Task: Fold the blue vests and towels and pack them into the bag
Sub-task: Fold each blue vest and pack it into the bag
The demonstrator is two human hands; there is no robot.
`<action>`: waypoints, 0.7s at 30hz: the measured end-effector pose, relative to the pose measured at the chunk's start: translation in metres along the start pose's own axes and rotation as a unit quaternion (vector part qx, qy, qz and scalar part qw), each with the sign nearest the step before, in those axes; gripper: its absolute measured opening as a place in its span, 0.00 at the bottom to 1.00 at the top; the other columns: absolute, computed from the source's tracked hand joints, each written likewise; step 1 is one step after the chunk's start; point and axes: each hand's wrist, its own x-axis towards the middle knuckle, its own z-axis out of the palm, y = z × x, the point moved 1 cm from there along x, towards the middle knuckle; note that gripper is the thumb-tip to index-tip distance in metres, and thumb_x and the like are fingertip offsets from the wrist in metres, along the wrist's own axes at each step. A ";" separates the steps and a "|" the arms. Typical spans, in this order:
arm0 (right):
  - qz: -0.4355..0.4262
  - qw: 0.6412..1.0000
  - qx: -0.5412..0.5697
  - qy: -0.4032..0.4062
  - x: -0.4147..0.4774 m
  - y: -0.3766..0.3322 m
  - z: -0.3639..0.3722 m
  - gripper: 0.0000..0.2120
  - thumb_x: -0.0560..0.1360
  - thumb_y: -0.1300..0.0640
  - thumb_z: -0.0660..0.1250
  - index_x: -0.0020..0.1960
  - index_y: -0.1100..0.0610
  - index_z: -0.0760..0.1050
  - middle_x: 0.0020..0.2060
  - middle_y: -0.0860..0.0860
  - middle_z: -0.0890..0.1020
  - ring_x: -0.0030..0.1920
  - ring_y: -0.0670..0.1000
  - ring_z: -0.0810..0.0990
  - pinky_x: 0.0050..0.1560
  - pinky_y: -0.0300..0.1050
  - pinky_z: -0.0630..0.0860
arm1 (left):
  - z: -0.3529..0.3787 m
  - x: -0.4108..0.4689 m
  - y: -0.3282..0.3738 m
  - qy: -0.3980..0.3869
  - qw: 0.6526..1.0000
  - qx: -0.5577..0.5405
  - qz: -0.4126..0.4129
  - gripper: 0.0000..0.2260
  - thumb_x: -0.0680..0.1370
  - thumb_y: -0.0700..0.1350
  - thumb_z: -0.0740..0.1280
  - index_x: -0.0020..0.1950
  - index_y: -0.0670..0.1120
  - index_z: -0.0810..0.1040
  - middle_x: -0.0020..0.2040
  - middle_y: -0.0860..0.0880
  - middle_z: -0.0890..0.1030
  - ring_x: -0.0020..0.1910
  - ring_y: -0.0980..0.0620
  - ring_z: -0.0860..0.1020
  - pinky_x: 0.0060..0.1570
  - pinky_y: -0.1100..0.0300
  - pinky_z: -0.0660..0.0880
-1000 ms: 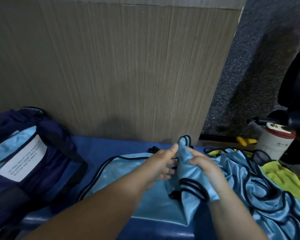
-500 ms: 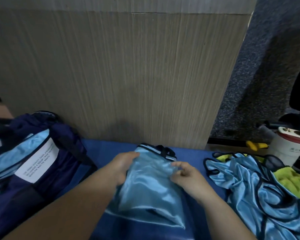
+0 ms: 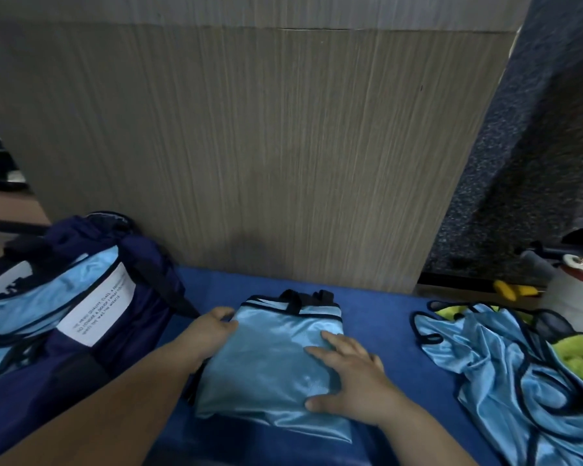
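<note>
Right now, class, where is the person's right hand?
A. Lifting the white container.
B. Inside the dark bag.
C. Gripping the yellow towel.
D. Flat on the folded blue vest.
D: the right hand lies with straight, spread fingers on top of the folded blue vest, well away from the bag at the left.
</note>
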 end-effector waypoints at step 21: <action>-0.071 0.995 0.066 0.029 -0.013 0.023 -0.003 0.24 0.69 0.61 0.73 0.49 0.31 0.77 0.54 0.37 0.74 0.60 0.35 0.65 0.59 0.23 0.60 | -0.037 -0.017 -0.053 -0.079 0.952 0.160 0.249 0.29 0.73 0.28 0.66 0.53 0.65 0.80 0.60 0.59 0.73 0.55 0.67 0.73 0.56 0.76 0.67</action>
